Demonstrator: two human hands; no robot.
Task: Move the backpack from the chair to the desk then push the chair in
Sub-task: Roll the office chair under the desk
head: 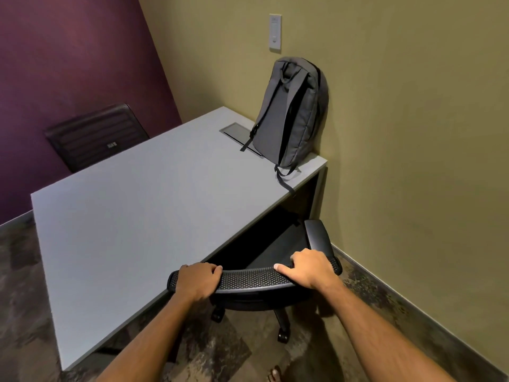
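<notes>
A grey backpack (292, 111) stands upright on the far right corner of the grey desk (137, 216), leaning against the olive wall, straps facing me. A black mesh-backed office chair (250, 279) sits with its seat tucked under the desk's near right edge. My left hand (197, 281) grips the left end of the chair's top rail. My right hand (309, 268) grips the right end of the same rail, fingers curled over it. One armrest (319, 234) shows beside the wall; the seat is mostly hidden under the desk.
A second dark chair (96, 136) stands behind the desk by the purple wall. A cable hatch (239, 133) is set into the desktop beside the backpack. The olive wall (413, 161) runs close along the chair's right side. My foot (275, 374) shows on the patterned floor.
</notes>
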